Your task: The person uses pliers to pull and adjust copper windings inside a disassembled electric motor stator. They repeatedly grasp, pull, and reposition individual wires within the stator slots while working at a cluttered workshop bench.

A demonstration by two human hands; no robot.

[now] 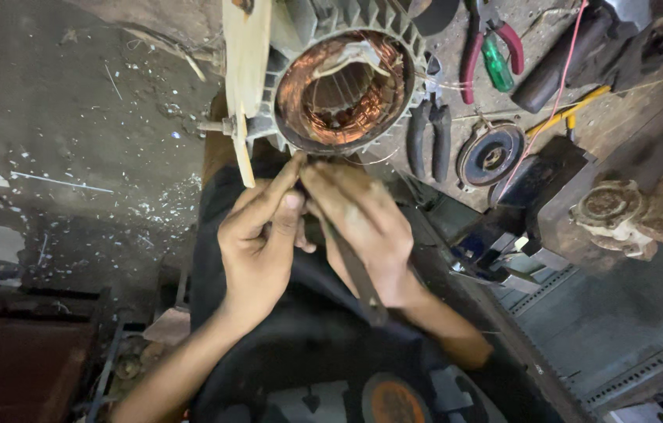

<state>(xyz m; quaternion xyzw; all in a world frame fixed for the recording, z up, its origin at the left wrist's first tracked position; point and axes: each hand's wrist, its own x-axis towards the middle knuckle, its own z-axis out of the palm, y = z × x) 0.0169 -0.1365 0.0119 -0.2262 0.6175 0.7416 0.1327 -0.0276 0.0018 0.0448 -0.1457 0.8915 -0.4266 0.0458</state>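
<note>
- Head view, looking down at your two hands: the round grey finned metal motor housing with copper windings inside (345, 90) sits at 12 o'clock, its open mouth turned toward you so the coil ends can be reached.
- Your left hand (259, 235) rests at 6 o'clock of the housing, fingers pinched together against the lower rim; what is pinched there is too fine to make out.
- Your right hand (363, 219) lies just beside it, touching it, and is clenched around a long dark flat metal tool (359, 274) whose tip points up to the rim and whose tail runs down toward 5 o'clock; held low, it seems angled to press at the slot edge.
- A pale flat wooden board (245, 70) stands on edge at 9 o'clock of the housing, apparently propping it.
- At 3 o'clock of the housing lie black-handled pliers (429, 137), a round dark metal disc (490, 154), and, farther up, red-handled pliers (488, 43) with a green-handled screwdriver (496, 66), all within easy reach.
- A rusty cast-metal part (645, 211) lies at the far right.
- No package, label or sign shows on the bench; only a round orange print (394, 401) on your dark shirt at 6 o'clock.
</note>
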